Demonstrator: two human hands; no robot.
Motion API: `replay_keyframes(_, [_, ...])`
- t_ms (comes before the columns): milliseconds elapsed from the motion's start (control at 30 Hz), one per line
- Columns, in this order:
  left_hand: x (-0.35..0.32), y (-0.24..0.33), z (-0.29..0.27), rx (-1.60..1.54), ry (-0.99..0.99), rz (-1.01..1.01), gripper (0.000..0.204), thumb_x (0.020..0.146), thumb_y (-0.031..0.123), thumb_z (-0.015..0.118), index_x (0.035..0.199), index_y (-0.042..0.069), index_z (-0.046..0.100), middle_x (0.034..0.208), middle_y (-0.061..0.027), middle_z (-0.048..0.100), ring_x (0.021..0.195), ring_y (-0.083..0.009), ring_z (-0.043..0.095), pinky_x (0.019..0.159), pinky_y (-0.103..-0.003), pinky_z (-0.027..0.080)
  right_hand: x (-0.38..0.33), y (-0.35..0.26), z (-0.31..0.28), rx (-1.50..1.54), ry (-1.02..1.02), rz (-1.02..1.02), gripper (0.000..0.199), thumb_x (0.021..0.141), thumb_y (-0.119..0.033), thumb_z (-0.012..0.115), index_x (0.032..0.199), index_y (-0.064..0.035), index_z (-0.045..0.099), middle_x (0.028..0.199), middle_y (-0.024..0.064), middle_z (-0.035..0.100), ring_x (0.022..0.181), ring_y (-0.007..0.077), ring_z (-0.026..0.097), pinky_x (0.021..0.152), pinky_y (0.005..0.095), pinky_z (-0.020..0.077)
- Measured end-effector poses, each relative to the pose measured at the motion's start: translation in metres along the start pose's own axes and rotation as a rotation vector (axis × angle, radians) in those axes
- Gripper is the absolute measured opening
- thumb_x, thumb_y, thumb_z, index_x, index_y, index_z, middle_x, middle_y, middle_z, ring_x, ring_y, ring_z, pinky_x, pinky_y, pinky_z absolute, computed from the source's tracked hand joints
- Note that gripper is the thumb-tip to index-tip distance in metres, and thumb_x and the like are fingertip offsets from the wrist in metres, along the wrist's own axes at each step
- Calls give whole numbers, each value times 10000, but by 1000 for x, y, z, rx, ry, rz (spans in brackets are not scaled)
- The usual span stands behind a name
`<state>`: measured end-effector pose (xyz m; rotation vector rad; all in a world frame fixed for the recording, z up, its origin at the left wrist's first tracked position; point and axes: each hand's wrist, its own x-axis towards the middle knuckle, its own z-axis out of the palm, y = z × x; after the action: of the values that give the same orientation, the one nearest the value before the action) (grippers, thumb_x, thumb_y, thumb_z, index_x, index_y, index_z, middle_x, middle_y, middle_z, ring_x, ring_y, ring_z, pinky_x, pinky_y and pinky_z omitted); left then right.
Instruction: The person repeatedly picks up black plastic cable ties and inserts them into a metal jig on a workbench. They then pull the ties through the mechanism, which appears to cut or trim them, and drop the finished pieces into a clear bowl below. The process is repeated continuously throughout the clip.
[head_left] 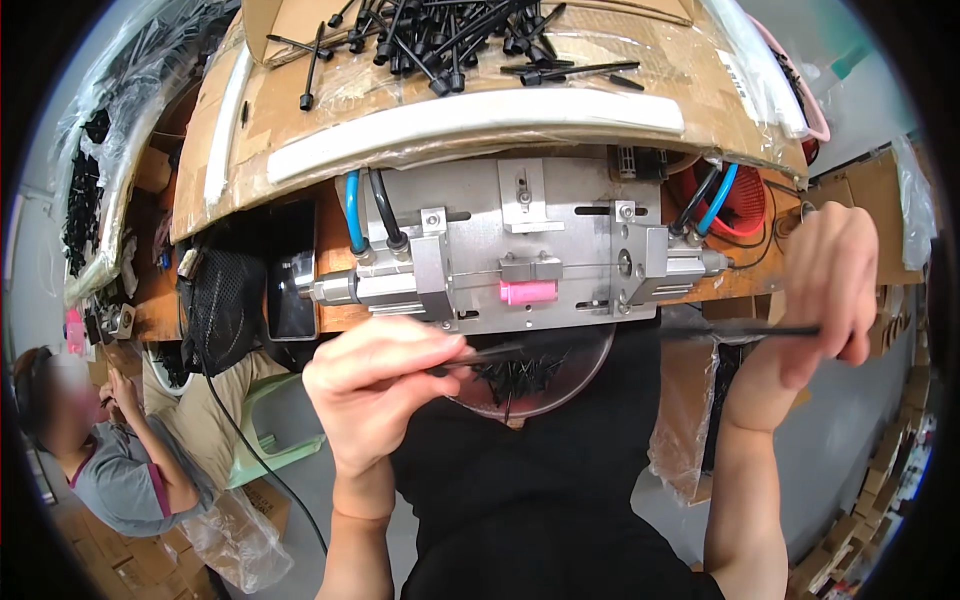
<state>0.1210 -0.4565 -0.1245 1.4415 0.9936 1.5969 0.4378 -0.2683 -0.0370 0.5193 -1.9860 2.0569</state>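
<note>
My left hand is closed, thumb and forefinger pinching a thin black piece in front of the metal fixture. At the right my right hand is raised, its fingers closed on a slim black rod that points left. Motion smears the space between the hands, so I cannot tell whether the two pieces are joined. The metal fixture carries a cylinder block on each side and a pink piece at its middle. Below it, a round bowl with many black pieces sits over my lap.
Black rods with wider ends lie heaped on the cardboard above the fixture. Blue hoses and black hoses run to the cylinders. A red basket stands at the right. Another person sits at the left by a green stool.
</note>
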Motion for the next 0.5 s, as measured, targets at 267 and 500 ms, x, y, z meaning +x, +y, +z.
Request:
replay_keyframes(267, [-31, -34, 64, 893, -115, 133, 735, 663, 6, 825, 1347, 0, 555, 781, -80, 579, 701, -214, 576, 623, -335, 483, -48, 17, 64, -134, 863, -107, 307, 984, -217, 591, 960, 32, 413, 716, 283, 645, 462, 255, 633, 345, 251, 482])
replay_keyframes(500, [-26, -53, 75, 995, -185, 140, 651, 775, 71, 740, 1368, -48, 499, 814, -65, 496, 718, -193, 532, 640, -333, 479, -35, 25, 87, -209, 992, -119, 275, 947, -173, 633, 965, 34, 453, 757, 268, 652, 539, 269, 674, 362, 256, 505])
